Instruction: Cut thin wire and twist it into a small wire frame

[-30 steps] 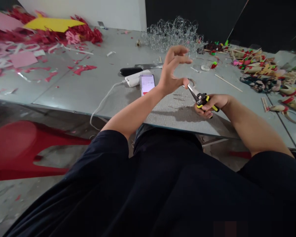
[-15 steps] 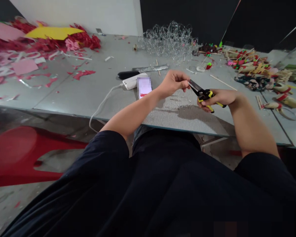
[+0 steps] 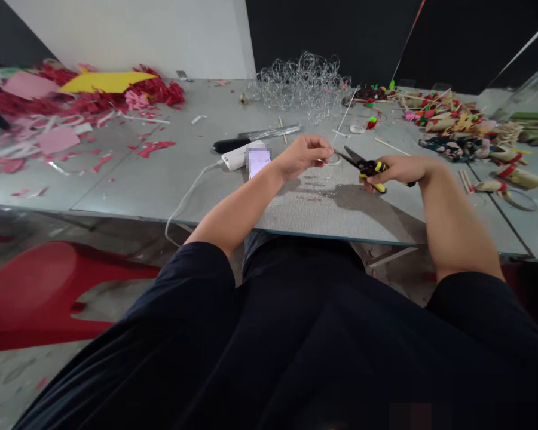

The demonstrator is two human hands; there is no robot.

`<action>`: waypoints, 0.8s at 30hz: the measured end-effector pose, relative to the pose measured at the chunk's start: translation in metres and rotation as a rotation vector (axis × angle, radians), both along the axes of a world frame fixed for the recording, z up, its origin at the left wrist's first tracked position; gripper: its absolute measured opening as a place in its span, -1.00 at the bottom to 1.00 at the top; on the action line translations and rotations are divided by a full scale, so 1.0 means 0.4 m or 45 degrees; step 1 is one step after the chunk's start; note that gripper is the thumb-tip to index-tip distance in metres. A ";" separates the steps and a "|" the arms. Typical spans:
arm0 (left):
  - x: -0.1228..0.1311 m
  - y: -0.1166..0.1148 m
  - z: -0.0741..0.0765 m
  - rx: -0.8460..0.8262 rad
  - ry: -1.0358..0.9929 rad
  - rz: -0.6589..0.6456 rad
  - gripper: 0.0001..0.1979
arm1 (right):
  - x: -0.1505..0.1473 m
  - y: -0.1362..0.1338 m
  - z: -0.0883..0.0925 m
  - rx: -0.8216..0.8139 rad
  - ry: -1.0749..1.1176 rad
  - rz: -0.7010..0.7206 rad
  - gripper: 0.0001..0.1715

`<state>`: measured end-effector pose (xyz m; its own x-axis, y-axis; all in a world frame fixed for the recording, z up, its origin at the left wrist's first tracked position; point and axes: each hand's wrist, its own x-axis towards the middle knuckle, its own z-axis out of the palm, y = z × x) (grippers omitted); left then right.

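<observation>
My left hand (image 3: 311,154) is closed in a pinch on a thin wire (image 3: 344,116). One straight length slants up and away from the fingertips, and a small curl shows just beneath them. In my right hand (image 3: 397,171) are pliers (image 3: 366,167) with black-and-yellow handles, fingers wrapped round the grips. Their dark jaws stand apart and point left at the wire close to my left fingertips. Whether the jaws touch the wire I cannot tell. Below my hands, several short thin pieces (image 3: 314,184) lie on the grey table (image 3: 197,191).
A phone (image 3: 259,162) and a white power bank (image 3: 240,156) with a cable lie left of my hands, near a black-handled tool (image 3: 231,145). Tangled silver wire (image 3: 300,83) is piled behind. Coloured craft pieces (image 3: 457,143) fill the right; red and pink scraps (image 3: 63,107) the left. A red stool (image 3: 36,286) stands below.
The jaws have opened and drawn slightly away from my left fingertips. My left hand has shifted a little left, and the straight wire now stands out above it. The camera view has tilted slightly.
</observation>
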<state>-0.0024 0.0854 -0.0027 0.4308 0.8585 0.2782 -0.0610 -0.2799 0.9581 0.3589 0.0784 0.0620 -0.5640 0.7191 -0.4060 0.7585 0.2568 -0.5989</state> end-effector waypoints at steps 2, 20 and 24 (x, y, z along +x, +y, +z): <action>-0.006 0.014 -0.002 0.085 0.167 0.217 -0.75 | 0.016 0.030 -0.027 0.195 0.059 -0.147 -0.25; 0.026 -0.033 -0.014 0.453 1.092 0.786 -0.82 | -0.091 0.009 -0.097 0.732 -0.241 -0.675 -0.44; 0.029 -0.046 -0.004 0.440 1.112 0.788 -0.81 | -0.080 0.025 -0.107 0.780 -0.266 -0.707 -0.47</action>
<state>0.0091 0.0670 -0.0043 0.1210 0.9275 0.3537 0.8346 -0.2879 0.4696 0.3268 0.0883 0.0190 -0.0215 0.9959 0.0882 0.9498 0.0479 -0.3091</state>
